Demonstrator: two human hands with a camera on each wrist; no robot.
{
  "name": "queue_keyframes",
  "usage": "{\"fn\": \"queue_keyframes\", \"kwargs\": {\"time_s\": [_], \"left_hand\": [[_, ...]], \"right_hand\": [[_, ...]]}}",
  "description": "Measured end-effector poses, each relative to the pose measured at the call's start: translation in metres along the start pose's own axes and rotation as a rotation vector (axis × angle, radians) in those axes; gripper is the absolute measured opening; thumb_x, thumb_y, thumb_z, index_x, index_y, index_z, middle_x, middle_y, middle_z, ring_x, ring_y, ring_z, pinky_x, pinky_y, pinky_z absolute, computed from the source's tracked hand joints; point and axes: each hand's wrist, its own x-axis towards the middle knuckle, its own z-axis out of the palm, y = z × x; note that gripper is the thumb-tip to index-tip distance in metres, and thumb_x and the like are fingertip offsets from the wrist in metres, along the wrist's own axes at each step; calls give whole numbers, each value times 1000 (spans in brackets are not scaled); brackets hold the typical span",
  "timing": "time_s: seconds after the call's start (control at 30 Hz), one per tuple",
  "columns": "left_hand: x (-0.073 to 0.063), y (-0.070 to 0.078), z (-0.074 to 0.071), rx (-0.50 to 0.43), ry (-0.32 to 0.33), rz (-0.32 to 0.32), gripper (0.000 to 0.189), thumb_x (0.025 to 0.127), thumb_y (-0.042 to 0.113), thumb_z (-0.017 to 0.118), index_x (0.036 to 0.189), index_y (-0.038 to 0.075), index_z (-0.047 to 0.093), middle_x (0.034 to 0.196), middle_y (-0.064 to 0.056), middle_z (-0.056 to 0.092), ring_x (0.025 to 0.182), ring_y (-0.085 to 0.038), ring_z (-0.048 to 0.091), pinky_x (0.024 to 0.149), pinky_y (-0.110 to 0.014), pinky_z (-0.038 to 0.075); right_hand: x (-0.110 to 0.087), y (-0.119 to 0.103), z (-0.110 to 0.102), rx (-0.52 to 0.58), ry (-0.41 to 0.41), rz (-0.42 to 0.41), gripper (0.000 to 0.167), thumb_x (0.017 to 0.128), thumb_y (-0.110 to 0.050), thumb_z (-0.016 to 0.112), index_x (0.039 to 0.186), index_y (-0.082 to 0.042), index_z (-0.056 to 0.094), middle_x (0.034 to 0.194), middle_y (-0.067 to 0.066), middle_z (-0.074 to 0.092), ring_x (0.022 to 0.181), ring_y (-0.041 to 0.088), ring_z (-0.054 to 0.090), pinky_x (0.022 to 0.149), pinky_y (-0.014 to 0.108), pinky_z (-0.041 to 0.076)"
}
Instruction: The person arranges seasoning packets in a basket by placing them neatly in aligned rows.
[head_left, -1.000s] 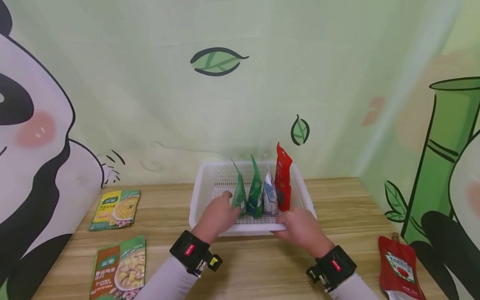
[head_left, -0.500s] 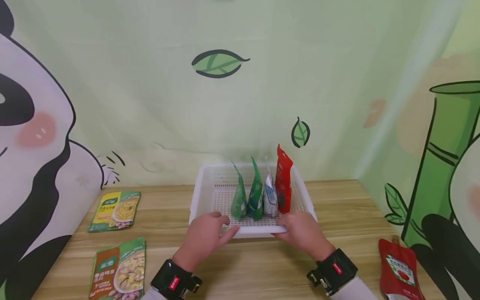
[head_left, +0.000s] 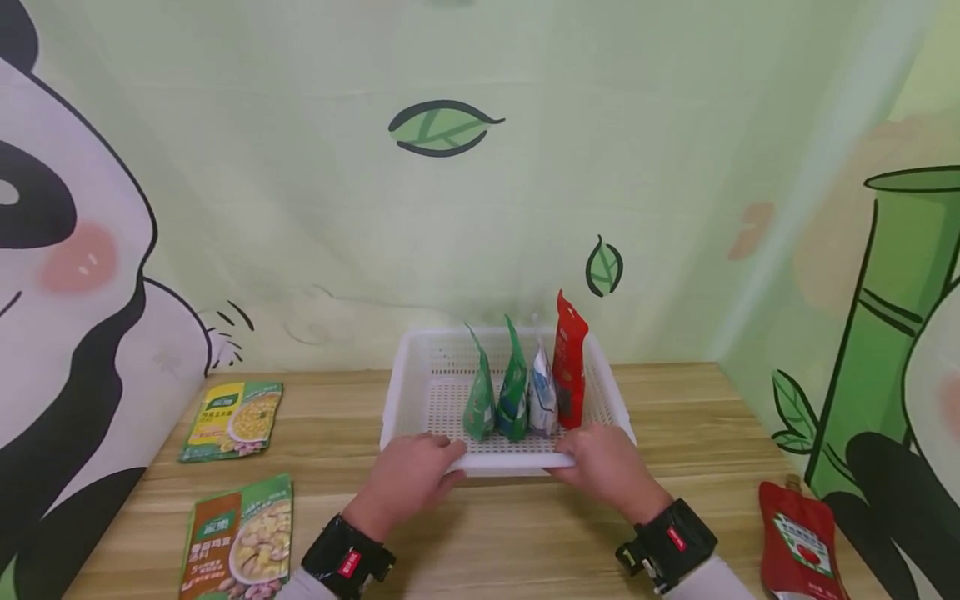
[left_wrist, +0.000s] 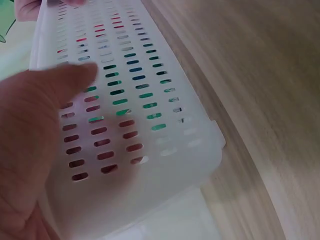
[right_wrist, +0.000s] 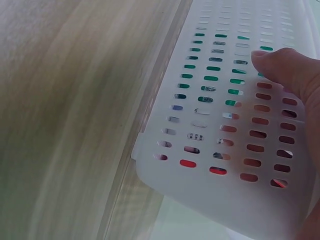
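A white slotted plastic basket (head_left: 495, 460) stands on the wooden table against the backdrop. Four-sided and shallow, it holds upright pouches: two green pouches (head_left: 513, 392), a white and blue pouch (head_left: 542, 392) and a tall red pouch (head_left: 570, 362). My left hand (head_left: 408, 479) grips the front rim at the left, thumb outside and fingers over the rim. At the right of the same rim, my right hand (head_left: 607, 467) holds on likewise. In the wrist views, the left thumb (left_wrist: 75, 82) and right thumb (right_wrist: 280, 65) lie against the slotted front wall.
On the left of the table lie a yellow and green packet (head_left: 232, 421) and a brown and green packet (head_left: 238, 542). A red spouted pouch (head_left: 802, 537) lies at the right edge. Behind the basket hangs a printed backdrop (head_left: 495, 208) with a panda and bamboo.
My left hand has drawn back from beside the left green pouch inside the basket and closed on the front rim. My right hand stays on the rim; the basket has hardly moved.
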Motion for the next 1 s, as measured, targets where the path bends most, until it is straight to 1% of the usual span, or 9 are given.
{"fn": "queue_keyframes", "kwargs": {"time_s": [0.1,0.17,0.27,0.47,0.63,0.8,0.87,0.93,1.0], "left_hand": [[1,-1,1,5,-41,-24,21,93,25,84,95,18,64,82,1,70,68,-19,65,54,-32,49],[2,-2,1,18,-46,-28,20,92,22,84,96,18,65,84,1,71,69,-19,65,54,-32,49],[2,-2,2,32,-24,-29,20,91,22,85,96,18,66,87,2,72,71,-20,66,55,-31,49],[1,-2,3,35,21,-41,21,90,24,87,96,19,68,95,3,75,80,-18,69,59,-32,53],[1,-2,6,36,41,-45,21,89,24,87,94,19,68,93,4,74,79,-17,69,58,-29,51],[1,-2,8,41,53,-44,21,88,23,88,91,19,67,89,5,73,74,-15,68,56,-27,48],[0,-2,8,41,55,-42,22,88,23,88,91,19,67,88,5,73,73,-15,67,55,-26,47],[0,-2,8,37,57,-41,22,87,22,89,90,18,67,88,4,73,72,-15,67,55,-26,47],[0,-1,9,30,61,-40,22,86,22,89,89,18,68,88,4,73,72,-15,67,55,-26,48]], "right_hand": [[2,1,1,0,-5,-4,36,83,-24,91,63,-23,61,60,-16,57,55,1,43,52,21,34],[2,1,1,4,-13,-4,35,83,-25,90,64,-23,62,60,-15,58,56,1,44,53,21,34],[3,1,1,1,-15,-2,35,83,-25,90,64,-23,62,61,-15,59,56,2,44,53,21,35],[2,2,0,-14,3,-11,36,82,-24,91,64,-23,60,61,-16,58,56,2,43,53,22,34],[1,2,0,-18,4,-1,37,82,-25,91,63,-23,59,60,-16,55,56,2,41,53,21,33],[-1,0,2,-43,29,-3,38,80,-23,91,63,-22,57,61,-14,54,57,4,42,54,22,34],[-3,-1,4,-49,35,7,35,80,-23,92,65,-21,60,63,-13,55,58,5,43,54,23,35],[-5,-1,5,-39,38,25,29,80,-24,92,68,-20,65,66,-13,59,60,4,48,55,23,39],[-8,-2,4,27,36,65,20,81,-26,92,76,-20,74,72,-13,66,65,3,54,58,24,46]]}}
